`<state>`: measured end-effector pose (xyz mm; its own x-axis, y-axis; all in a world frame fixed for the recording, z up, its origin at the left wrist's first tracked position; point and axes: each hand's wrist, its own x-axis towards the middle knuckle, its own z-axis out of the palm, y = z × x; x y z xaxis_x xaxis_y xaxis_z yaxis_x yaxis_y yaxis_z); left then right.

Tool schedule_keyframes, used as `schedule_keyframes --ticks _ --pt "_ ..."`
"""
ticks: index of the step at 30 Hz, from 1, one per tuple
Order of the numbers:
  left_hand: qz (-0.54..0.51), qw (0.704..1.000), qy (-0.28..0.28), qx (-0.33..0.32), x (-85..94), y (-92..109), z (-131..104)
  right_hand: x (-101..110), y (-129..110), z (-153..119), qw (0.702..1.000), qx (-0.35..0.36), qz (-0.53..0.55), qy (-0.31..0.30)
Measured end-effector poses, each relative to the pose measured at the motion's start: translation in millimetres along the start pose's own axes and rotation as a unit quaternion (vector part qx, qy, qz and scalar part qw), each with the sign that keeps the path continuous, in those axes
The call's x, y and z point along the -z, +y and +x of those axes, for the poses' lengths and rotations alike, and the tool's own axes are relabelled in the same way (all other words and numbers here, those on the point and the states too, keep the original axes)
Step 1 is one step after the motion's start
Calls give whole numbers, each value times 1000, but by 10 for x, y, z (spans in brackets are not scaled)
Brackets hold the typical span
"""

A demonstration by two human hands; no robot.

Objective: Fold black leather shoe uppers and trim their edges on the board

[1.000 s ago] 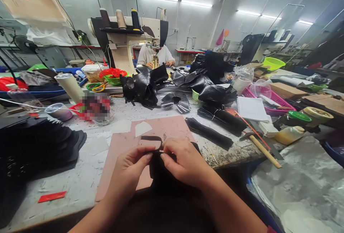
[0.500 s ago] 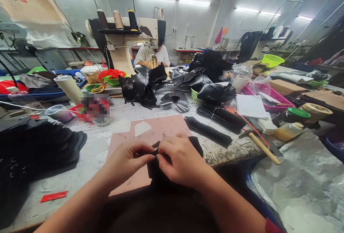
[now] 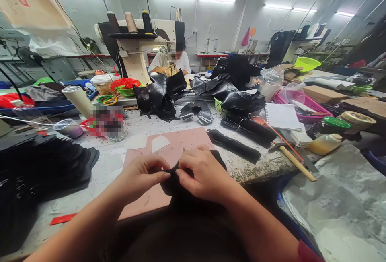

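Note:
A black leather-like piece (image 3: 171, 185) is held over the front edge of a pink board (image 3: 144, 203). My left hand (image 3: 147, 173) pinches its upper edge between thumb and fingers. Close beside it, my right hand (image 3: 200, 171) is closed on the same edge, thumb toward the left. Part of the piece shows behind the right hand; its lower part blends into the dark area at my lap. Pale paper scraps (image 3: 161, 143) lie on the board beyond my hands.
Stacked black pieces (image 3: 60, 161) stand at left, near a red strip (image 3: 63, 218). Black strip bundles (image 3: 233, 146), a hammer (image 3: 297, 163) and a notebook (image 3: 282, 117) lie at right. Shiny black pieces (image 3: 159, 95) are farther back. A person (image 3: 181, 62) sits behind a sewing machine (image 3: 132, 54).
My left hand has shifted slightly left, and a little more of the black piece's edge shows between my hands. Both hands still grip it.

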<state>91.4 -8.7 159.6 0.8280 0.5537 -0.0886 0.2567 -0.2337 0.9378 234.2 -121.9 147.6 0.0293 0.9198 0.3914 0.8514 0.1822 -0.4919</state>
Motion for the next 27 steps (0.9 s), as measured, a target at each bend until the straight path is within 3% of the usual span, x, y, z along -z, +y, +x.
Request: schedule_keyframes --ticks 7,14,27 --pt "83 995 -45 -33 45 35 50 -5 -60 33 998 29 -57 -24" --pt "85 996 -23 -5 107 3 39 66 2 36 999 18 -42 -22" --pt "231 963 -136 -37 165 44 100 12 21 83 996 33 -64 -43"
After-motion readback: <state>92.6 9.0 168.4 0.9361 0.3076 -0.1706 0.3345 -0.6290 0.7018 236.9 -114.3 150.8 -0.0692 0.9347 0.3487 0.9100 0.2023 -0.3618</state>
